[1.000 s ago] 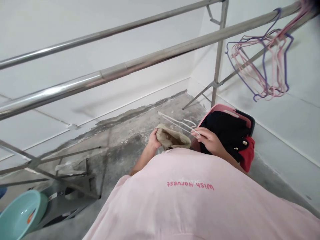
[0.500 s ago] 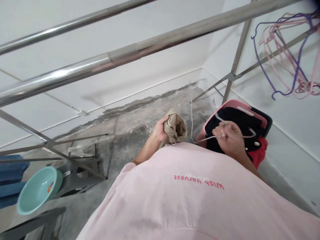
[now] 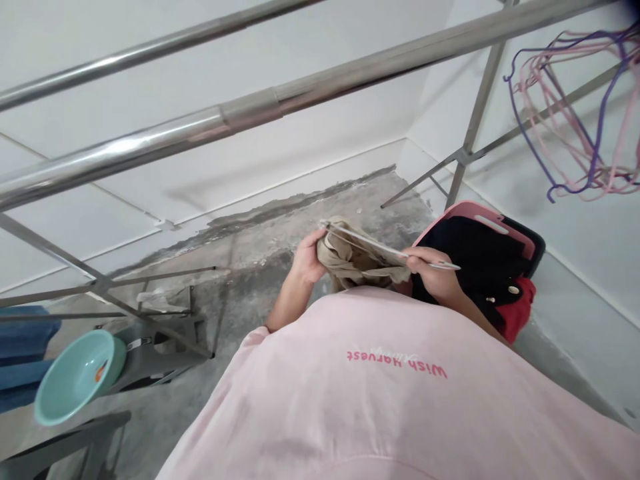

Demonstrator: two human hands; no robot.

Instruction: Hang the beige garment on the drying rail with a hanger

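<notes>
Near the frame's centre, my left grip (image 3: 309,259) pinches the gathered khaki garment (image 3: 345,270) by its edge. Farther right, my right grip (image 3: 434,272) is closed on a white hanger (image 3: 371,240), which slants over the garment.

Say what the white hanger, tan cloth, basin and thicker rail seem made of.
White hanger: perhaps coated wire or plastic, smooth, thin and evenly pale.
Tan cloth: matte fabric, from its soft folds.
Basin: probably smooth plastic, from its soft sheen.
Thicker rail: polished metal, likely steel, from bright mirror-like streaks.
</notes>
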